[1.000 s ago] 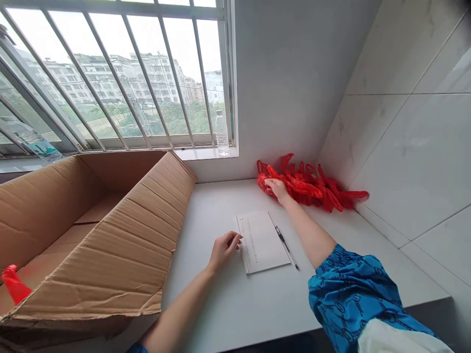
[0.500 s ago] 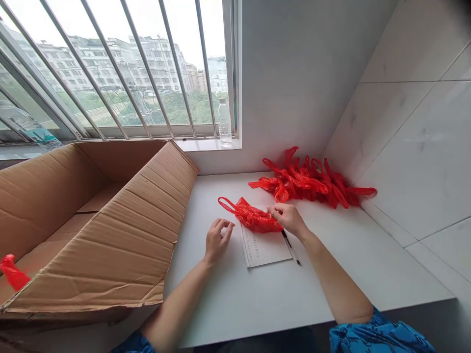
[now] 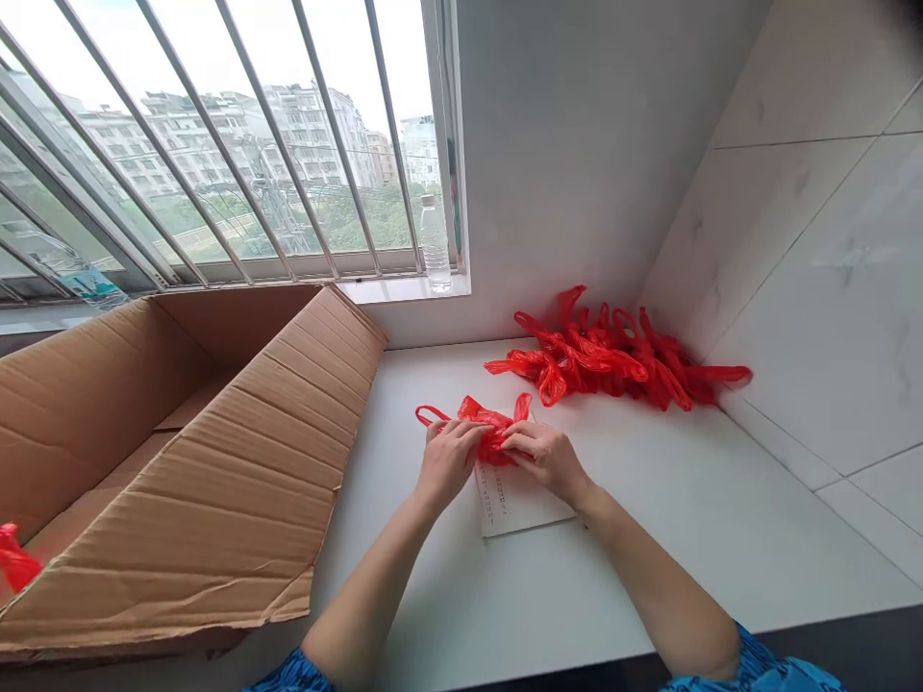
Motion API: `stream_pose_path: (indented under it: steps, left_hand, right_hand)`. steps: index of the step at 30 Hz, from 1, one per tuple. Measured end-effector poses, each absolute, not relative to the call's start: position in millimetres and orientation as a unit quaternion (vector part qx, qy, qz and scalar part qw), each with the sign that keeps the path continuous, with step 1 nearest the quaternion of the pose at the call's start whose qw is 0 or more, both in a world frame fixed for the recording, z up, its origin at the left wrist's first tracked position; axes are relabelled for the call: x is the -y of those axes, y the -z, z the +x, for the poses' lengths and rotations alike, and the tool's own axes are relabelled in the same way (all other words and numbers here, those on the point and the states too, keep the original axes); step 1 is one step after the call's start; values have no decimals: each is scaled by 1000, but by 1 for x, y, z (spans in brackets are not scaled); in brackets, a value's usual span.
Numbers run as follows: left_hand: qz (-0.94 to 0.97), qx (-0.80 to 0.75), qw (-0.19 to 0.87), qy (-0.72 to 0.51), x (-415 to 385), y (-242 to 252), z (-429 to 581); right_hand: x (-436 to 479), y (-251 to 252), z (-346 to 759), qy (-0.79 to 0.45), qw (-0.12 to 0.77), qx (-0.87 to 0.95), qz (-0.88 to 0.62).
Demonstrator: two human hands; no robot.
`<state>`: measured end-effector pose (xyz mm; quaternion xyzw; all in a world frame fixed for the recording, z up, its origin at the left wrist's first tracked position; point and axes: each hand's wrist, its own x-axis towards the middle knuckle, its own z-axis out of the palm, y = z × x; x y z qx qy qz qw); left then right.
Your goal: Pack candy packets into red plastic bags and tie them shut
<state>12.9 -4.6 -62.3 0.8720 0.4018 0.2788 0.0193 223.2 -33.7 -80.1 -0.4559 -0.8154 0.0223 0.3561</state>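
A crumpled red plastic bag [image 3: 493, 440] lies over the top of a white notebook [image 3: 513, 507] on the white table. My left hand [image 3: 448, 461] grips the bag's left side, its fingers bent over the plastic. On the opposite side my right hand [image 3: 548, 459] has its fingers closed on the bag. One handle loop sticks out to the left and another points up between the hands. Rows of small marks run down the notebook's left part. The pen beside it is mostly hidden under my right hand and forearm.
A heap of red plastic bags [image 3: 606, 356] lies against the wall at the back right. To the left stands a large open cardboard box [image 3: 216, 481] with a piece of red plastic [image 3: 17, 559] in it. A clear bottle [image 3: 436, 245] stands on the windowsill.
Both hands have come onto the red bag; my left hand was beside it and now holds it. The bag is bunched more tightly, and a second handle now stands up.
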Motion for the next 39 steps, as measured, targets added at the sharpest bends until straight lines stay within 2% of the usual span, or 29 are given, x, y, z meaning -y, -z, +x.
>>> stream_pose_path:
  steps: [2,6,9,13,16,20,24,29,34,39]
  left_hand:
    - [870,-410,17,-273,2,67,10]
    - [821,-457,28,-341,-3,72,-4]
    - [754,-515,84,-399,-11,71,-21]
    - [685,-568,151,-429,-16,70,-37]
    - [700,-549,102,-445,-9,68,-30]
    - [789,-441,10,-428,9,63,-7]
    - [848,-393,-7,-355,16,68,7]
    - [843,-405,-19,-352,13,76,9]
    - [794,-431,49,-426,8,84,4]
    - [620,-500,212,-567,-7,102,-3]
  right_hand:
    - [30,80,231,-26,374,810,-450]
    - [24,78,253,-12,400,785,-472]
    - [24,76,277,-23,420,744,-519]
    - [27,75,299,-97,406,712,-564]
    - [29,74,290,-93,399,734,-542]
    - [32,74,252,-71,415,745,-517]
    - [34,80,224,-68,417,748,-512]
    - [34,83,218,-52,426,753,-498]
    - [30,81,229,-38,420,747,-514]
    - [29,82,253,-16,431,690,-580]
